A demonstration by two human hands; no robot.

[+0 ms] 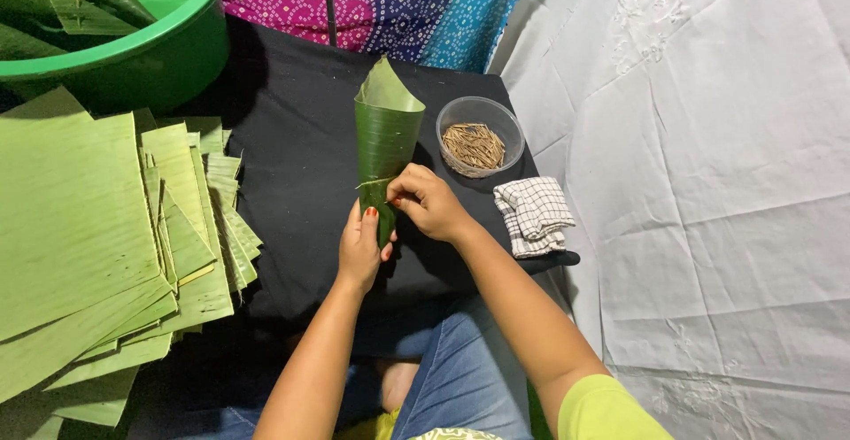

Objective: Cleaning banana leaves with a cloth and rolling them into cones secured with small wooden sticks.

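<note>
A leaf cone [386,135], rolled from green banana leaf, is held upright above the black cloth [292,130]. Its narrow lower end is wrapped by the left hand [360,250], fingers curled closed around it. The right hand [429,201] is pinched shut on a thin stick [372,182] at the cone's seam. A clear bowl of sticks [479,136] is seen just beside it, cut leaves [106,227] stacked to the left.

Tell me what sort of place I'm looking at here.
Probably a home floor workspace for wrapping food in leaves: a stack of cut banana leaves on a black cloth, a green tub, a clear bowl of small sticks, and draped fabric all round.
</note>
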